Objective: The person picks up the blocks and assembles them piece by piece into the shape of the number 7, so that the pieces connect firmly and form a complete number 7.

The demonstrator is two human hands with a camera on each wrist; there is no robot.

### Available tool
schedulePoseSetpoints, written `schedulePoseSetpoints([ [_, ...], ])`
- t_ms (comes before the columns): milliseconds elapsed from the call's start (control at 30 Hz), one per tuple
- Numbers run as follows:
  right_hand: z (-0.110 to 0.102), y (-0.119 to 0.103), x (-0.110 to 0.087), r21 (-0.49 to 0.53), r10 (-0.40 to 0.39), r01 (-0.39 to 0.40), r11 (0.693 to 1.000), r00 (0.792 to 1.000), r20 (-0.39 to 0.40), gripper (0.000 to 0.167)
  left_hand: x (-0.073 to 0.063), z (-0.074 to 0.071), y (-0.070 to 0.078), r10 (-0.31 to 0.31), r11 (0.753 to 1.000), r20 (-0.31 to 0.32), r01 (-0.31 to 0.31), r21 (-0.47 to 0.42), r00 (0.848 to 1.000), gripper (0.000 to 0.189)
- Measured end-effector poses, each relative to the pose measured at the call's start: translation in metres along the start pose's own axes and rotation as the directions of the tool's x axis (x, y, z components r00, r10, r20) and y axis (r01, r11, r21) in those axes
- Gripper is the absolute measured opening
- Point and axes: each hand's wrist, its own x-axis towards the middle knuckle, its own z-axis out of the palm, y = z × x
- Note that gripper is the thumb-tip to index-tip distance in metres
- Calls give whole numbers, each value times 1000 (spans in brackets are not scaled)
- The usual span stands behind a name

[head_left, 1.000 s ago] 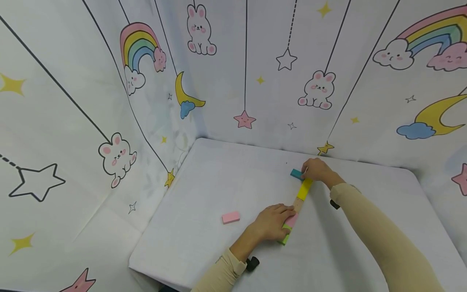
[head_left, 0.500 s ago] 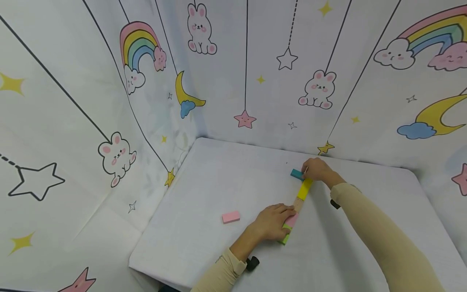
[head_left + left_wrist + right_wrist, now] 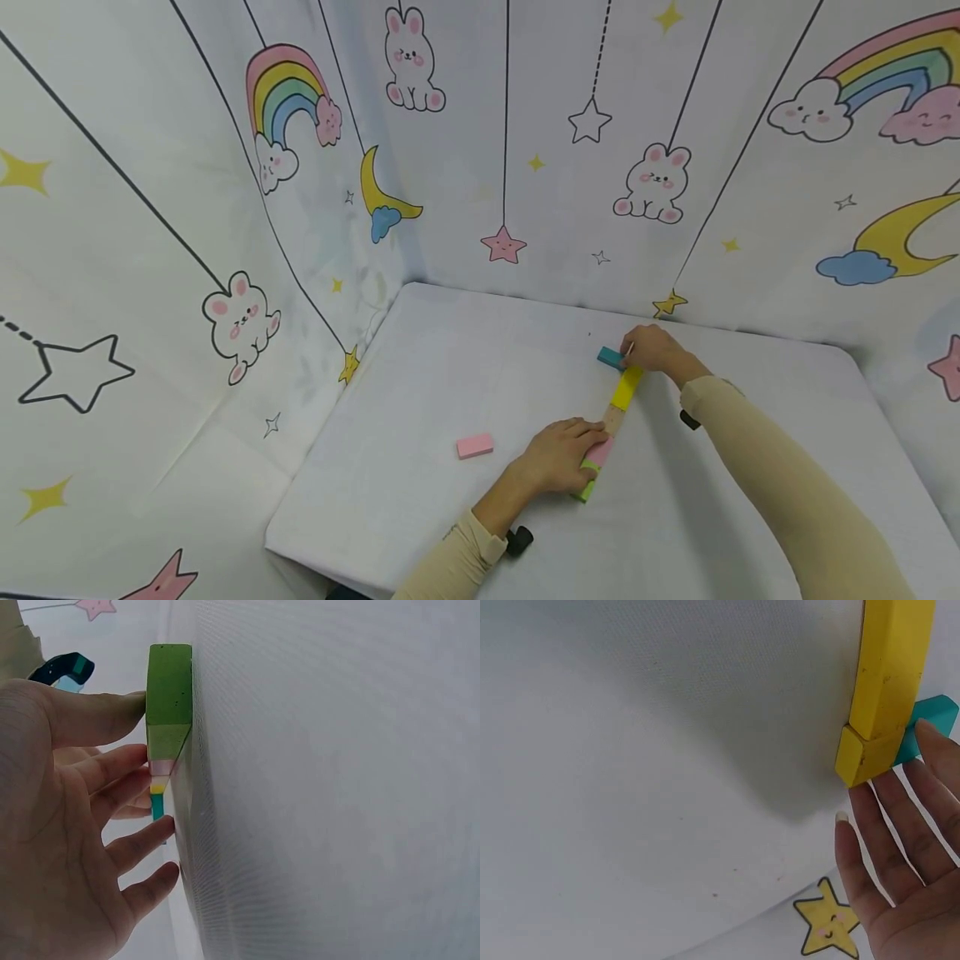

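A straight row of blocks runs across the white table: a green block (image 3: 169, 682) at the near end, then a pink block (image 3: 598, 452), a wood-coloured block (image 3: 612, 422) and a yellow block (image 3: 626, 390). My left hand (image 3: 557, 457) lies along the row's left side, thumb touching the green block and extended fingers beside the others. At the far end, a smaller yellow piece (image 3: 870, 754) abuts the long yellow one. A teal block (image 3: 610, 357) juts left from there. My right hand (image 3: 654, 350) pinches it between thumb and forefinger, other fingers touching the yellow end.
A loose pink block (image 3: 475, 447) lies on the table (image 3: 420, 367), left of my left hand. Patterned cloth walls (image 3: 465, 167) rise behind the table and at its left. Black wrist devices sit below both sleeves.
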Motion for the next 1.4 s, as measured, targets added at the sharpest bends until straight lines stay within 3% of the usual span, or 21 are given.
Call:
schedulePoseSetpoints([
  [300, -4, 4, -3, -70, 56, -56, 996, 998, -7, 34, 1, 0, 0, 11, 1000, 3, -11, 11, 1000, 59],
  [500, -3, 11, 0, -10, 81, -80, 997, 995, 61, 36, 1, -1, 0, 10, 1000, 9, -10, 12, 1000, 60],
  [1400, 2, 8, -2, -31, 5, -4, 999, 999, 35, 33, -1, -3, 1, 0, 1000, 16, 0, 4, 1000, 59],
])
